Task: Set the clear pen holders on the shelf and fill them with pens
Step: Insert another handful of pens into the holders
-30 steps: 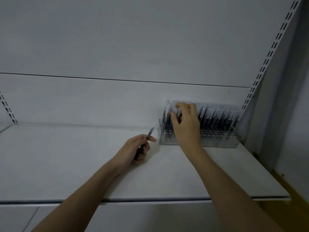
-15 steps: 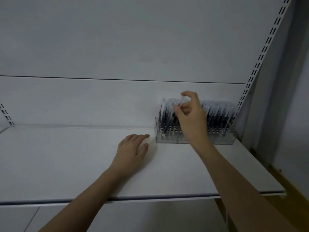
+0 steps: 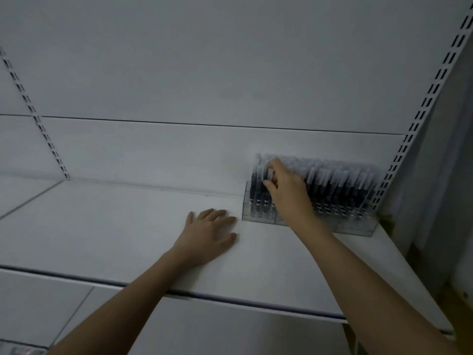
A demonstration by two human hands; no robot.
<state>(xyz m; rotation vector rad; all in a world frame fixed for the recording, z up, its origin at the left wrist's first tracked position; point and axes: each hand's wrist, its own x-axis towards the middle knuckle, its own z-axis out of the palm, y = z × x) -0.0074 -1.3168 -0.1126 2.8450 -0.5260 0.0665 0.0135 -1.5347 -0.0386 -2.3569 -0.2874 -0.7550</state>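
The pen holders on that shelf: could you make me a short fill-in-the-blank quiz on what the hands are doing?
1. The left hand lies flat on the ____.
2. The right hand pinches a ____ at the clear pen holders.
3. The holders stand at the shelf's ____ end.

Missing words: shelf; pen; right

left hand (image 3: 208,237) flat, right hand (image 3: 288,190) raised, fingers (image 3: 271,184) pinching
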